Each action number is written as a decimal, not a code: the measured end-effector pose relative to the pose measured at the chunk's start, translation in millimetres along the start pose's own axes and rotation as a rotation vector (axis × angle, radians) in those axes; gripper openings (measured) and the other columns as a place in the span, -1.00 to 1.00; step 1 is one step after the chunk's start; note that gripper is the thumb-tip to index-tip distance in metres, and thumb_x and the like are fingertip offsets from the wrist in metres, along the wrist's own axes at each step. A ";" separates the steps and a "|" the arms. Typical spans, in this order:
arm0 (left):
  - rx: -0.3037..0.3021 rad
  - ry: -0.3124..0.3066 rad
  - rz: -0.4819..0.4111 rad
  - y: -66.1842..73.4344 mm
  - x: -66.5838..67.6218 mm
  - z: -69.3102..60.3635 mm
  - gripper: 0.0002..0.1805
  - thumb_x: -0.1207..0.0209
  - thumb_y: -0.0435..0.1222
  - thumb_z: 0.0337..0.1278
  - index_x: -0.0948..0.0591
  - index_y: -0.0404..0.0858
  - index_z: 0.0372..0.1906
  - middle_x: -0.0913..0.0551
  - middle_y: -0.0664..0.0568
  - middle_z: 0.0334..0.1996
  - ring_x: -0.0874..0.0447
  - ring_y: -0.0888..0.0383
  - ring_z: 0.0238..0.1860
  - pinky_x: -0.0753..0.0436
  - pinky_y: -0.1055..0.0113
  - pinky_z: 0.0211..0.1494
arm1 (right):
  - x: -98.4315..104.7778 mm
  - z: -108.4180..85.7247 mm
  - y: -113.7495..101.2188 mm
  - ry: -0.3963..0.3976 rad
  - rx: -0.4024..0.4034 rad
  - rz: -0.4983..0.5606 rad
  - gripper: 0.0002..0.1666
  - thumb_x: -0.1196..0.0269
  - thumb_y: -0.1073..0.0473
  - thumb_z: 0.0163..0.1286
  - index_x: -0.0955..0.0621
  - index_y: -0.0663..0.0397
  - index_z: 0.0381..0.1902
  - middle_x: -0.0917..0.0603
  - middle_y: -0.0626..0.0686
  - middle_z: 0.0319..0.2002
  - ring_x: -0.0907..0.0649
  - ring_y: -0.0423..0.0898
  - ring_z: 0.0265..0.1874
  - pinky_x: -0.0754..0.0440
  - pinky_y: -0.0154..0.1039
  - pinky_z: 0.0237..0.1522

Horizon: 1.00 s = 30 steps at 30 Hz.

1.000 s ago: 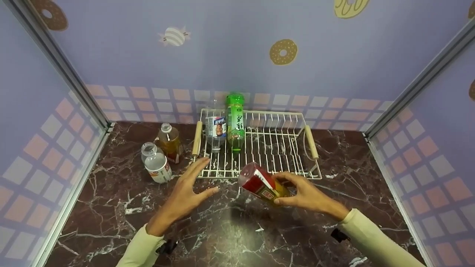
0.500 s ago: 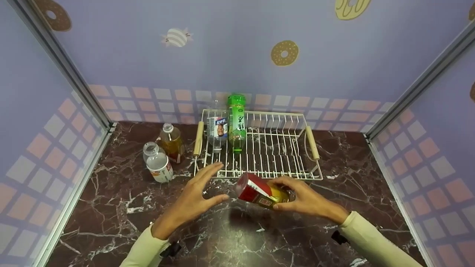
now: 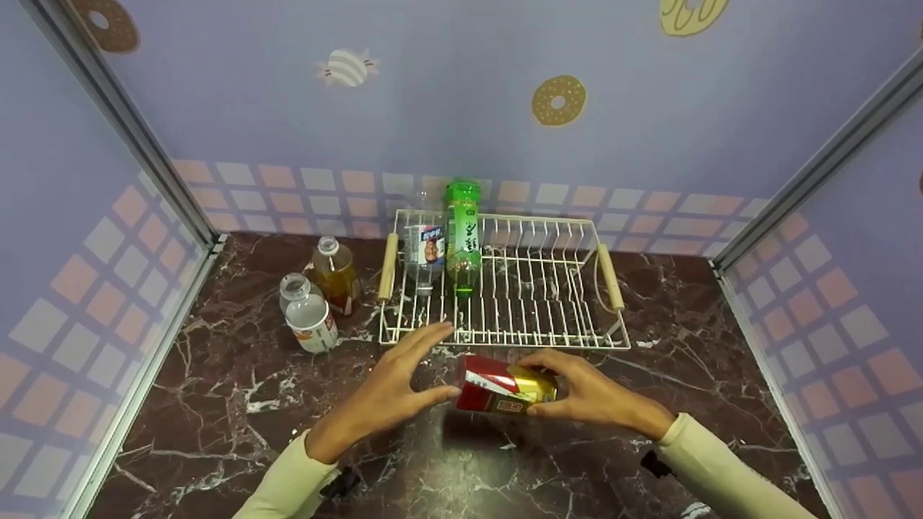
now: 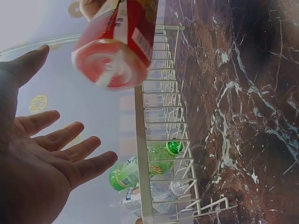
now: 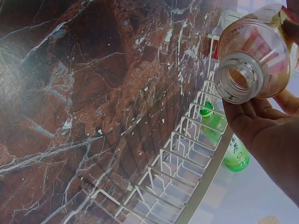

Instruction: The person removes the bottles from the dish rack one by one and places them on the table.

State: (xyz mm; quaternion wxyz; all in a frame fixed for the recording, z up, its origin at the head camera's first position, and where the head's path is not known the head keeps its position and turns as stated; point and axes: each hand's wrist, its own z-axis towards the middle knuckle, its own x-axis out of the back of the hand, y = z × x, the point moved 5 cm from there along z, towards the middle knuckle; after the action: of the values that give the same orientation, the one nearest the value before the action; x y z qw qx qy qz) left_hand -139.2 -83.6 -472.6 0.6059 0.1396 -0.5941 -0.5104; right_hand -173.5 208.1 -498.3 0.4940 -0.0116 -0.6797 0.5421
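Above the marbled counter (image 3: 389, 476), the right hand (image 3: 595, 396) grips one uncapped bottle (image 3: 497, 387), red and gold, tipped on its side; the left hand (image 3: 382, 402) spreads near its base. One wire rack (image 3: 541, 336) holds two bottles (image 3: 464, 234); two other bottles (image 3: 308, 317) stand to its left.

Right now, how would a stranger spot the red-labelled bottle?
On the dark counter sits a white wire rack. In front of it, the right hand grips the red-labelled bottle sideways, base toward the left hand. Unlike the amber bottle standing left of the rack, it is held.
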 end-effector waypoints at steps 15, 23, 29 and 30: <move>-0.009 -0.136 0.010 4.8 -21.6 4.6 -0.05 -0.41 0.08 0.38 -0.34 -0.20 0.70 -0.29 -0.03 0.71 -0.27 -0.11 0.69 -0.26 -0.04 0.74 | -2.8 3.7 -11.2 -0.008 0.064 -0.106 -0.24 -0.64 0.10 0.27 -0.62 0.05 0.38 -0.72 0.03 0.17 -0.71 -0.07 0.03 -0.79 -0.09 0.11; -0.018 -0.188 0.025 0.6 -34.2 6.8 -0.09 -0.49 -0.02 0.34 -0.40 -0.24 0.67 -0.37 -0.14 0.66 -0.33 -0.19 0.64 -0.39 -0.26 0.65 | -6.3 3.8 -16.0 -0.013 0.087 -0.129 -0.24 -0.63 0.13 0.28 -0.62 0.09 0.39 -0.70 0.03 0.20 -0.69 -0.06 0.07 -0.80 -0.09 0.09; 0.007 -0.218 0.036 -2.0 -42.1 6.3 -0.08 -0.50 -0.02 0.33 -0.39 -0.21 0.67 -0.37 -0.13 0.65 -0.39 -0.17 0.59 -0.50 -0.27 0.57 | -9.4 2.9 -21.8 -0.040 0.056 -0.175 -0.20 -0.62 0.09 0.32 -0.59 0.08 0.45 -0.66 0.01 0.30 -0.64 -0.09 0.18 -0.79 -0.08 0.19; 0.013 -0.223 0.035 -2.4 -43.4 6.5 -0.07 -0.50 -0.03 0.33 -0.39 -0.20 0.68 -0.37 -0.13 0.65 -0.40 -0.17 0.59 -0.51 -0.27 0.56 | -9.7 2.6 -22.9 -0.044 0.051 -0.181 -0.20 -0.62 0.08 0.31 -0.59 0.08 0.46 -0.65 0.00 0.31 -0.63 -0.10 0.19 -0.79 -0.08 0.21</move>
State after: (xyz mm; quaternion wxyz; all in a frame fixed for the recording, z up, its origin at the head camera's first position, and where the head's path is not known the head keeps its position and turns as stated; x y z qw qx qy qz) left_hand -135.9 -47.8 -497.8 0.5440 0.0756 -0.6634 -0.5082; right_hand -158.5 191.4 -487.3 0.5262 0.0745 -0.6745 0.5125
